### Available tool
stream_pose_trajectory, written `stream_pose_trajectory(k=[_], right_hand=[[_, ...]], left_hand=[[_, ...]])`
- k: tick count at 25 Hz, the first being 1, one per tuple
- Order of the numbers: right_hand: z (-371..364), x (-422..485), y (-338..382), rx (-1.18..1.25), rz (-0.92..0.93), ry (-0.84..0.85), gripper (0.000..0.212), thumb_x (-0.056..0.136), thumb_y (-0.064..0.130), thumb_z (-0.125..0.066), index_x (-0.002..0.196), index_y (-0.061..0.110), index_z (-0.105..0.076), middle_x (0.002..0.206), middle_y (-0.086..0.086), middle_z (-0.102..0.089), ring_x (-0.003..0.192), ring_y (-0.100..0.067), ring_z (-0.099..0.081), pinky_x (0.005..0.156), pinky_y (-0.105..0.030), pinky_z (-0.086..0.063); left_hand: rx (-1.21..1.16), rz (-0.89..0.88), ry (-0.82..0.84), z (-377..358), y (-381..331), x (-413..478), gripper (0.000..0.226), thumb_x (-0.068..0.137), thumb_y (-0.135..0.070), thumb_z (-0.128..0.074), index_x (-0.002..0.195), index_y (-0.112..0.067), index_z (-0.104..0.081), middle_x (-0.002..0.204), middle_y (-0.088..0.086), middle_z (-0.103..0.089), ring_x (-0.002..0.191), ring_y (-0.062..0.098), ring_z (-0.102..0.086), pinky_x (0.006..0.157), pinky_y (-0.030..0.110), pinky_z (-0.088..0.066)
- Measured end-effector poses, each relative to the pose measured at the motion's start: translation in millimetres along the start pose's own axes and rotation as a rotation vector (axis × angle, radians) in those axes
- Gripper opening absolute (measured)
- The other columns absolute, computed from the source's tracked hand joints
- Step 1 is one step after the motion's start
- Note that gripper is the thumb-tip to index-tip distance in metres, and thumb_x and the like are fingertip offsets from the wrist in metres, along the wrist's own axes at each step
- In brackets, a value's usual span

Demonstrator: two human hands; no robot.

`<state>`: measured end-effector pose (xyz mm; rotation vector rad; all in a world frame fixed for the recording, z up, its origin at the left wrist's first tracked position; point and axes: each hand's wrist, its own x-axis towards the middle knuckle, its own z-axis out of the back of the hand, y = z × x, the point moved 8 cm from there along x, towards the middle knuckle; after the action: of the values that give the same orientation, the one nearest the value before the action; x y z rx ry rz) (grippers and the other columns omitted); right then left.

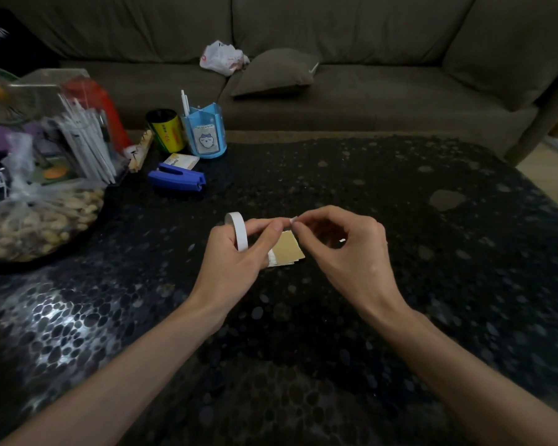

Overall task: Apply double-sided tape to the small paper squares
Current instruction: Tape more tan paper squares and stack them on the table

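My left hand (236, 255) holds a thin white roll of double-sided tape (238, 231), looped round its fingers above the dark table. A strip of tape runs from the roll to my right hand (339, 243), whose thumb and forefinger pinch the white tape end (293, 220). Just below and between the two hands, a small stack of tan paper squares (289, 251) lies on the table, its left edge hidden behind my left fingers.
The dark pebble-pattern table (400, 284) carries a blue stapler (177, 179), a blue pen holder (203, 132), a yellow can (166, 130) and a bag of peanuts (39, 220) at the left. A brown sofa (335, 37) stands behind.
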<state>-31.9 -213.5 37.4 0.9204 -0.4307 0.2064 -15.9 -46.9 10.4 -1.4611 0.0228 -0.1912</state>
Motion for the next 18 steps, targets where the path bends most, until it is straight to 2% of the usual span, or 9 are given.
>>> stream_pose_trajectory(k=[2, 6, 9, 14, 18], right_hand=[[0.3, 0.6, -2.7, -0.011, -0.016, -0.001, 0.014, 0.095, 0.026, -0.075, 0.109, 0.026, -0.077, 0.097, 0.017, -0.074, 0.094, 0.003, -0.069, 0.086, -0.019, -0.058], [0.2, 1.5, -3.5, -0.010, -0.033, 0.006, 0.015, 0.095, 0.025, -0.076, 0.109, 0.025, -0.079, 0.095, 0.015, -0.075, 0.091, 0.002, -0.070, 0.084, -0.021, -0.059], [1.3, 2.1, -2.2, -0.021, -0.020, 0.024, 0.015, 0.094, 0.025, -0.076, 0.109, 0.026, -0.079, 0.094, 0.016, -0.075, 0.090, 0.003, -0.070, 0.083, -0.017, -0.058], [0.1, 2.7, -1.8, -0.064, 0.004, 0.043, 0.014, 0.094, 0.024, -0.076, 0.108, 0.027, -0.078, 0.093, 0.017, -0.074, 0.088, 0.003, -0.069, 0.080, -0.016, -0.057], [-0.1, 3.1, -1.4, -0.064, 0.017, 0.049, 0.014, 0.094, 0.025, -0.076, 0.108, 0.026, -0.078, 0.093, 0.017, -0.074, 0.088, 0.003, -0.069, 0.081, -0.017, -0.057]], left_hand=[[0.032, -0.034, 0.014, -1.5, -2.1, -0.4, 0.024, 0.100, -0.022, -0.061, 0.116, -0.017, -0.077, 0.067, -0.021, -0.069, 0.066, -0.004, -0.065, 0.060, 0.013, -0.051], [0.097, -0.122, 0.006, 0.3, -5.8, 0.4, 0.024, 0.099, -0.022, -0.065, 0.118, -0.018, -0.078, 0.088, -0.008, -0.075, 0.076, 0.001, -0.067, 0.068, 0.018, -0.053], [0.123, -0.134, 0.008, 1.4, -4.4, 1.1, 0.024, 0.097, -0.024, -0.066, 0.118, -0.020, -0.078, 0.083, -0.005, -0.071, 0.072, 0.005, -0.065, 0.069, 0.021, -0.052], [0.164, -0.164, 0.001, 1.5, -2.1, 2.0, 0.023, 0.095, -0.025, -0.068, 0.116, -0.021, -0.079, 0.085, 0.000, -0.072, 0.074, 0.017, -0.067, 0.067, 0.025, -0.055], [0.177, -0.164, -0.009, 2.9, -0.5, 3.4, 0.022, 0.095, -0.025, -0.069, 0.115, -0.021, -0.079, 0.086, 0.000, -0.072, 0.077, 0.018, -0.069, 0.069, 0.028, -0.058]])
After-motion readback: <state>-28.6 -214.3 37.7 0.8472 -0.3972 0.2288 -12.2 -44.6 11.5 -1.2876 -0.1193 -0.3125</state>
